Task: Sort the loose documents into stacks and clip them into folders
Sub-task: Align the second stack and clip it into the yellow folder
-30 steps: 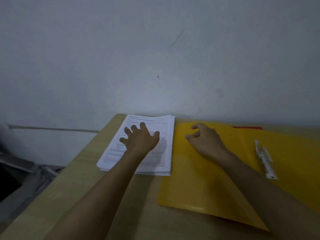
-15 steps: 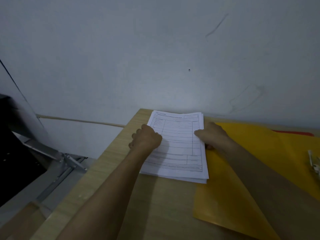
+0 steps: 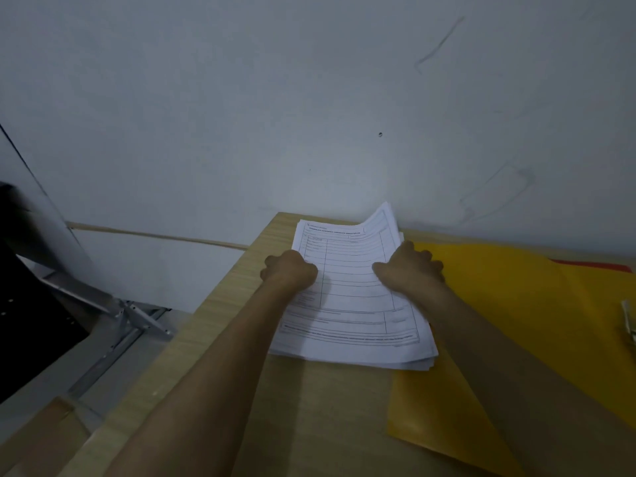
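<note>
Since half a second ago, the far right corner of the paper stack [image 3: 354,297] is curling up off the pile, where before the sheets were lying flat. Both hands are gripping the stack at its side edges: the left hand [image 3: 289,270] is curling its fingers round the left edge, knuckles up, and the right hand [image 3: 411,268] is pinching the right edge with the thumb lying on the top sheet and the fingers going under. The sheets are thin white forms printed with ruled boxes, slightly fanned at the near corner. They are resting on the pale wood-grain table [image 3: 309,407], overlapping the left edge of a glossy yellow folder [image 3: 516,321].
</note>
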